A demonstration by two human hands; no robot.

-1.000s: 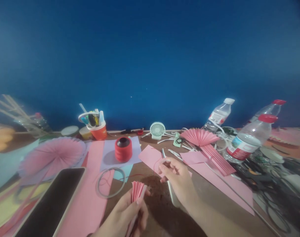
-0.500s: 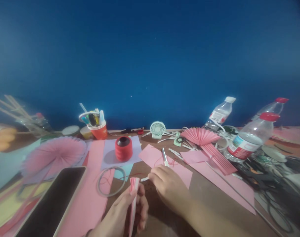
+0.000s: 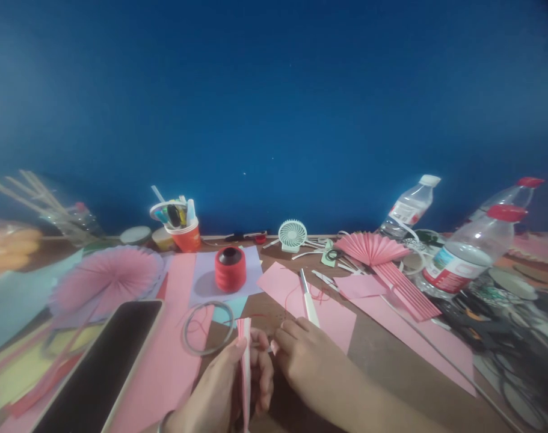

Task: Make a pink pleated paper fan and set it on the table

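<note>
My left hand (image 3: 226,376) is closed around a narrow bundle of pleated pink paper (image 3: 243,355), its folds pressed together and standing nearly upright. Just right of it, my right hand (image 3: 307,361) is closed in a pinch, fingertips close to the left hand's fingers. A sliver of a small white strip (image 3: 270,347) shows at those fingertips, the rest hidden. Beyond the right hand a white-handled knife (image 3: 308,297) with a metal blade lies on a pink sheet (image 3: 278,282), beside loose red thread (image 3: 321,294).
A red thread spool (image 3: 230,270) stands behind the hands. A grey ring (image 3: 186,331) and a phone (image 3: 100,367) lie to the left. Pink paper fans (image 3: 373,248), a small fan (image 3: 292,235), bottles (image 3: 463,252) and a cup of pens (image 3: 186,236) stand around the table's back and sides.
My right hand came down and left towards the left hand, pinching the small white strip. The pleated paper, splayed at its top earlier, is now turned edge-on and narrower.
</note>
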